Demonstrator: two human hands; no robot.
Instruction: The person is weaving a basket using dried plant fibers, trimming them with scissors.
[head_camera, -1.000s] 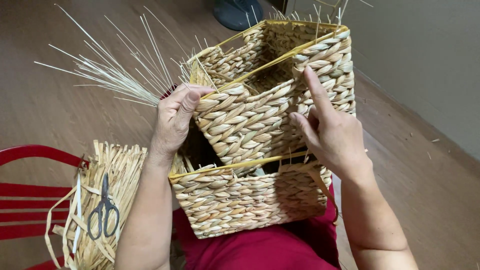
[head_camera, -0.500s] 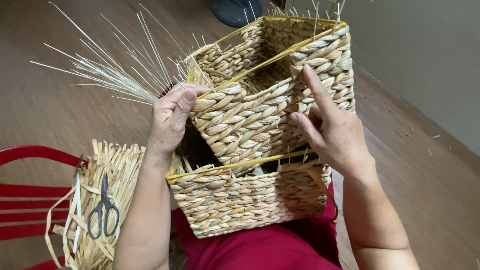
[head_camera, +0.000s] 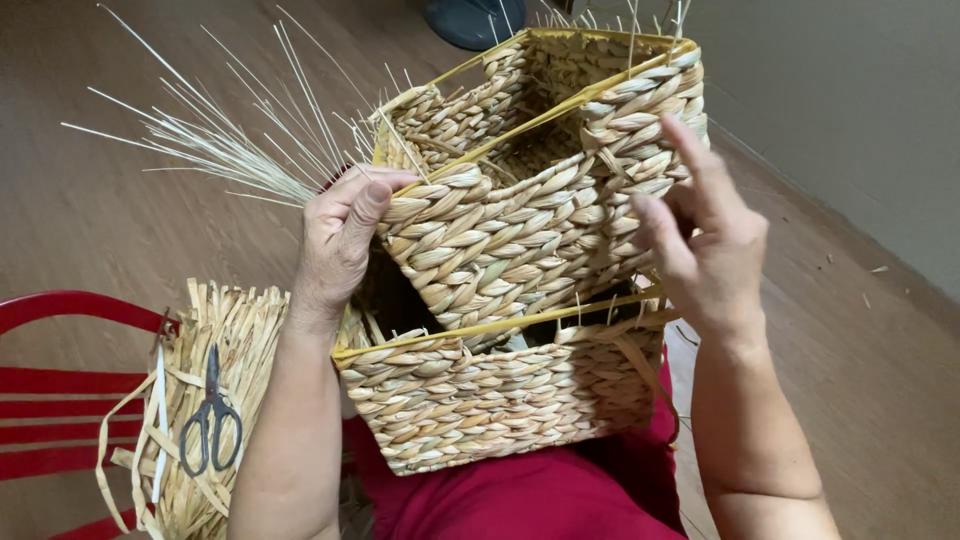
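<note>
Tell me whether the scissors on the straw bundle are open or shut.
Shut. The scissors lie flat on the straw bundle with both blades together in one line and the two handle loops side by side.

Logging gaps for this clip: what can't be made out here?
Head view only:
- Left hand: its fingers curl behind the upper basket edge; grip hidden.
- Lower basket: inside blocked by the upper basket.
- Dark object on the floor: cut by the top edge.
- Red chair: cut by the left edge.
- Scissors: tips buried in straw.

Supports: lap, red chair, wood floor

Woven basket (head_camera: 500, 400) rests on lap in red cloth (head_camera: 520, 495); red chair (head_camera: 60, 385) bears straw bundle (head_camera: 215, 400) with scissors (head_camera: 210, 425) atop; brown floor (head_camera: 880, 350) carries scattered straw bits.
</note>
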